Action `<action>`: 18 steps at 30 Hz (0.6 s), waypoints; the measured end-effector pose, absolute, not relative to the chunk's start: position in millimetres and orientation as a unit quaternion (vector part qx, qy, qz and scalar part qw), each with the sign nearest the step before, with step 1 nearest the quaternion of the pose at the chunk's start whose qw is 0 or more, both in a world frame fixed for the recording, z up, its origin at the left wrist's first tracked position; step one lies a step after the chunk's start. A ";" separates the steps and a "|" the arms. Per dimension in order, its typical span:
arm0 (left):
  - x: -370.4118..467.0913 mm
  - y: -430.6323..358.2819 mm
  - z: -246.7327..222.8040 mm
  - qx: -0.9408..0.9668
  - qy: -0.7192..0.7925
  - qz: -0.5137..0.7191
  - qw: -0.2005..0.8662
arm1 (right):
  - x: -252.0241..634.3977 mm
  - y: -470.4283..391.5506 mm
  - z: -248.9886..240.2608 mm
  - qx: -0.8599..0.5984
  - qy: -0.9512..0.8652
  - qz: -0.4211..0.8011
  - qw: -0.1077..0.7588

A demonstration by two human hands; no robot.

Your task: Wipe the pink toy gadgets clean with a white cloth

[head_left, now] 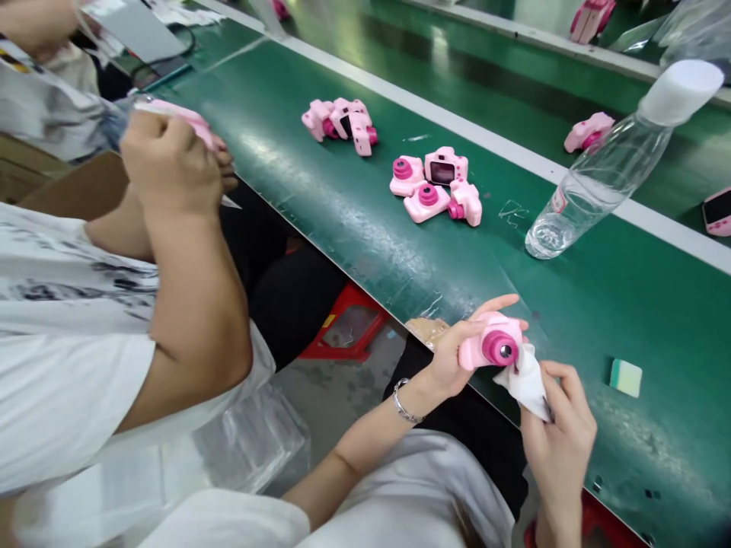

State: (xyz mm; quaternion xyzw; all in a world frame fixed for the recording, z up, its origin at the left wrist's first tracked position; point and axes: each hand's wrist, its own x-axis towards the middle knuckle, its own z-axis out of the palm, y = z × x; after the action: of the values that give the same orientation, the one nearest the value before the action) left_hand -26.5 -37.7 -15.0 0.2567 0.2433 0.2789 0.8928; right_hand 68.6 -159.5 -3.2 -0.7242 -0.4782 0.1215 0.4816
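My left hand point(454, 354) holds a pink toy camera point(489, 342) over the near edge of the green table, its dark pink lens facing up and toward me. Pinched in my right hand point(560, 418) is a white cloth point(528, 384), which touches the camera's right side beside the lens. Farther up the table lie several more pink cameras in two groups, one near the middle point(427, 199) and one to its left point(362, 133).
A clear bottle with a white cap point(597, 179) stands at the right. A small green-and-white sponge point(627, 377) lies right of my hands. At the left a co-worker's hands point(177, 152) hold a pink item. Pink cameras sit beyond the white strip point(514, 171).
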 end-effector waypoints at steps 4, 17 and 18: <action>-16.8 -44.3 -15.6 0.282 0.237 0.289 0.884 | 67.9 -181.9 -0.1 -0.759 -0.306 0.128 0.560; 1.5 -31.4 9.7 0.063 0.330 0.273 0.902 | 44.0 -156.1 -7.4 -0.738 -0.397 0.077 0.540; 3.4 -30.4 11.5 0.031 0.332 0.250 0.909 | 47.3 -159.6 -9.2 -0.744 -0.317 0.110 0.577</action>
State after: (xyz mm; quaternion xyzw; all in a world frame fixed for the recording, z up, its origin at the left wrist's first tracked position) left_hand 3.4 -30.4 11.5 0.0310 0.3317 0.2501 0.9091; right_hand 47.3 -159.6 -9.2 -0.7445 -0.3166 0.1100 0.5774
